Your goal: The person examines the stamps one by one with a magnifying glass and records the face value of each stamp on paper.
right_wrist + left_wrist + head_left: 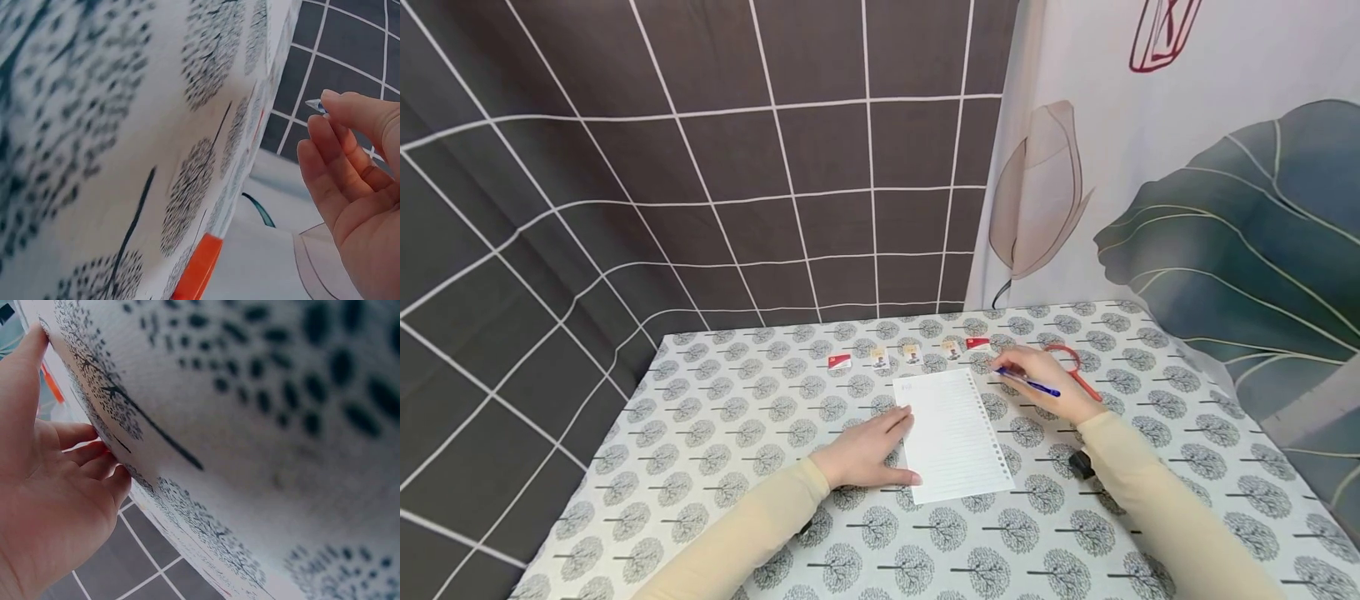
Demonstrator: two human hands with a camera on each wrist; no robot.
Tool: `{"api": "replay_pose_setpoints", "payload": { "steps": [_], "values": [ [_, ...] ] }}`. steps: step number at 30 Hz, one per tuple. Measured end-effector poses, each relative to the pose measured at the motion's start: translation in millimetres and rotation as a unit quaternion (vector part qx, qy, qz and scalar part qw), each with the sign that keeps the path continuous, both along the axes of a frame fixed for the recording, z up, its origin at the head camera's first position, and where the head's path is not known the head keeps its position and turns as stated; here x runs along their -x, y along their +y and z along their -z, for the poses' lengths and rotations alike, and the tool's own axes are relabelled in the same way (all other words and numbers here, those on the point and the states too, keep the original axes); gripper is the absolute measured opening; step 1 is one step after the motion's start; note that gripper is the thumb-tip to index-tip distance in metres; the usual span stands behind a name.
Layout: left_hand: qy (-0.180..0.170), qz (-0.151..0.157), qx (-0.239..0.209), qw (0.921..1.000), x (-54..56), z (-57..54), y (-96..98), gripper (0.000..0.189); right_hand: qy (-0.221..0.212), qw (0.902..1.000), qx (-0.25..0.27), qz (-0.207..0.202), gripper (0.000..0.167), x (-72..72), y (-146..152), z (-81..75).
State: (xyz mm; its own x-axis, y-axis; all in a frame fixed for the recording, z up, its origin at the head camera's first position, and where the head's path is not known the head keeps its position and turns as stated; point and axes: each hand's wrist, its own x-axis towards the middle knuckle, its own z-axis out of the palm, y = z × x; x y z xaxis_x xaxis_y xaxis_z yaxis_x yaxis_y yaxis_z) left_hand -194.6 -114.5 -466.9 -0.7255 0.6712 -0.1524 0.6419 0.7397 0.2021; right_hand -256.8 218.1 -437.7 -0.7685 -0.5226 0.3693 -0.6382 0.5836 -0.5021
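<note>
From my end I see the person's left hand [868, 450] laid with fingers extended and thumb spread, fingertips resting on the left edge of a white, lined paper sheet [955, 437] with punched holes down its right side. The right hand [1051, 375] pinches a slim blue pen [1033, 385] between thumb and fingers; my right wrist view shows its pale tip poking out, raised above the cloth. In the head view, that tip sits apart from the sheet, just right of its far right corner. Just right of this hand lies a red-orange, round-framed magnifying glass [1085, 385].

Beyond the sheet I have a row of small cards: a red-and-white card [839, 361] at the left, three cream-and-white cards [912, 355], and a red card [977, 342] at the right. Everything lies on a white tablecloth [760, 400] printed with grey trees.
</note>
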Motion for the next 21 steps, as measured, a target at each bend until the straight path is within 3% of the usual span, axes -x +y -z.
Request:
{"api": "replay_pose_setpoints", "payload": {
  "steps": [4,12,21],
  "values": [
    [0.003,0.002,-0.001,1.0,1.3,0.8,-0.1,0.103,0.018,0.9994,-0.027,-0.01,0.017,0.9,5,3.6],
    [0.007,0.007,-0.007,0.9999,1.6,3.1,-1.1,0.103,-0.038,0.9959,-0.076,0.03,0.027,4.2,13,11.8],
    [0.002,0.003,-0.005,1.0,0.8,2.7,0.2,0.103,-0.079,0.9918,-0.095,0.03,0.025,4.9,22,20.3]
  ]
}}
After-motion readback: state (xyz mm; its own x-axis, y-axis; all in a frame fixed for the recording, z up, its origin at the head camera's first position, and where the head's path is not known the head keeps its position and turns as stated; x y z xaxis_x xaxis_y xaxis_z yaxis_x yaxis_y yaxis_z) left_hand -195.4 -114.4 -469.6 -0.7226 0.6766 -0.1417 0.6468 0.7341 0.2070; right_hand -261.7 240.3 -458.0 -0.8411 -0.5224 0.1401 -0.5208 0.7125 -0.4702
